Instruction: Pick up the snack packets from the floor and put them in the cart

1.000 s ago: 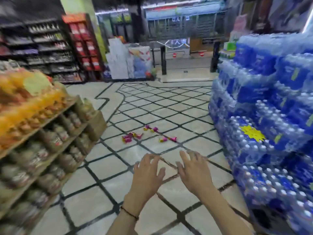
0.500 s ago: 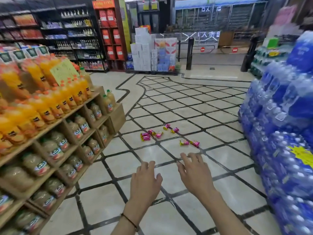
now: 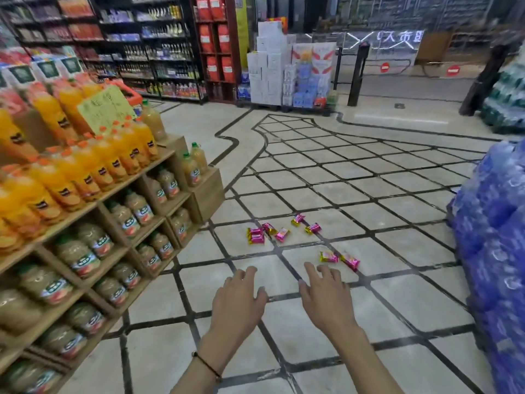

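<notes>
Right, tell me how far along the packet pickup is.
Done: nothing visible. The pink snack packets all lie on the tiled floor. In hand: nothing; left hand and right hand hover open and empty. Left: every packet; no cart is in view.

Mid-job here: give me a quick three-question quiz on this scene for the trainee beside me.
1. True or false: the left hand grips something.
2. How many snack packets lie on the floor just ahead of the right hand, apart from the farther cluster? A) none B) two C) five
3. Fill in: the juice shelf stands on the person's ___ side.

Key: 1 false, both hands are open and empty. 2 B. 3 left.
</notes>
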